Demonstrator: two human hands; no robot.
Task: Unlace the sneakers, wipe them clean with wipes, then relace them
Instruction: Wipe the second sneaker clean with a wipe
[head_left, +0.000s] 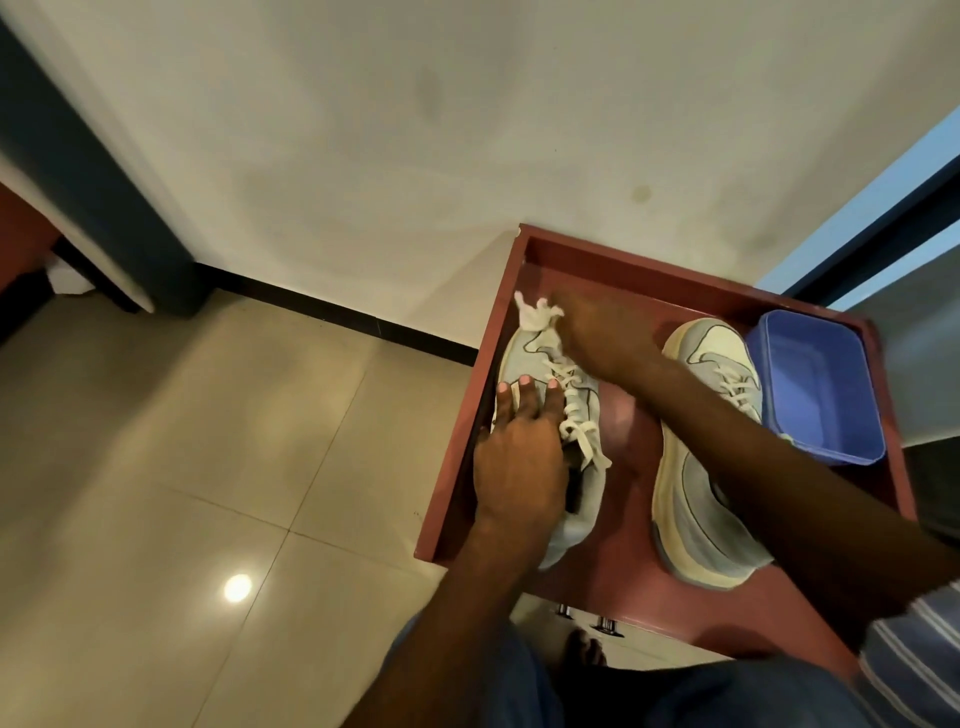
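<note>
Two grey-and-cream sneakers lie on a red table (628, 582), toes pointing away from me. The left sneaker (582, 514) is laced with white laces (571, 415). My left hand (519, 457) rests on its left side with straight fingers, holding it down. My right hand (597, 332) reaches across and grips a crumpled white wipe (535, 312) at that sneaker's toe. The right sneaker (696, 499), also laced, lies partly under my right forearm.
A blue plastic tub (815, 384) stands at the table's right side, next to the right sneaker. The table has a raised rim at the back (623, 249) against a cream wall. Glossy beige floor tiles (208, 467) lie to the left. My knees are below.
</note>
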